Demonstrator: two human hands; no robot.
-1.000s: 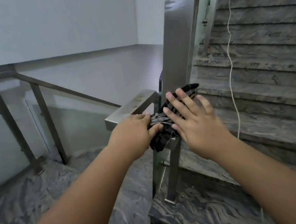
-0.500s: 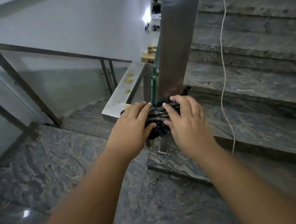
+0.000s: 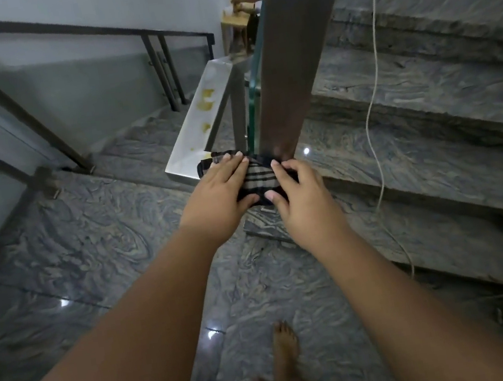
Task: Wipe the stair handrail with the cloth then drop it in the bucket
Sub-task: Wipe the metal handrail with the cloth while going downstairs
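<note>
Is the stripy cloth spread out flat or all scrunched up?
Scrunched up. The cloth sits bunched on the handrail corner, pressed between the left hand and right hand.

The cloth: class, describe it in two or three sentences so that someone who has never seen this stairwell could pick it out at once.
Find the steel handrail where it turns at the foot of the grey stone stairs. At that corner both hands, the left hand and the right hand, press on the cloth. It is the only fabric there: dark with pale checked stripes, against bare metal and stone.
</note>
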